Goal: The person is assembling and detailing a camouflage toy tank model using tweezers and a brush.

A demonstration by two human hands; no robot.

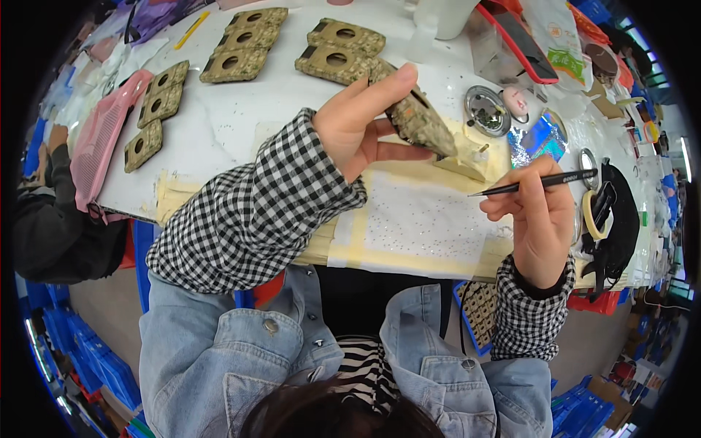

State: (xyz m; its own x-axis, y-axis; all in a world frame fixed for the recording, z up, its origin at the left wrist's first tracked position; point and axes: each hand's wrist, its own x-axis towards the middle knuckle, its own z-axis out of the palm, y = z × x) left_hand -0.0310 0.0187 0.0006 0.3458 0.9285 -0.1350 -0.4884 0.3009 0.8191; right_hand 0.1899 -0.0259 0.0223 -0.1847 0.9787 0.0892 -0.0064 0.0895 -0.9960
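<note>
Raised over the table, my left hand [349, 130] is closed on a camouflage-patterned shell [422, 123], tilted on its edge, like a toy tank hull. My right hand [542, 223] grips slim black tweezers [571, 177], their fine tip pointing left, apart from the shell. Whether the tip pinches anything is too small to tell. Beneath both hands lies a white sheet [409, 212] strewn with many tiny specks and edged with yellowish tape. A small cream block [461, 162] with a short peg stands just below the shell's lower end.
More camouflage shells with round holes lie in groups at the back [244, 64], [336, 67] and left [161, 102]. A round metal dish [487, 111], shiny blue foil [537, 139] and a red-cased phone [517, 44] are right. Another person's sleeve [66, 219] is beside a pink mesh basket [109, 139].
</note>
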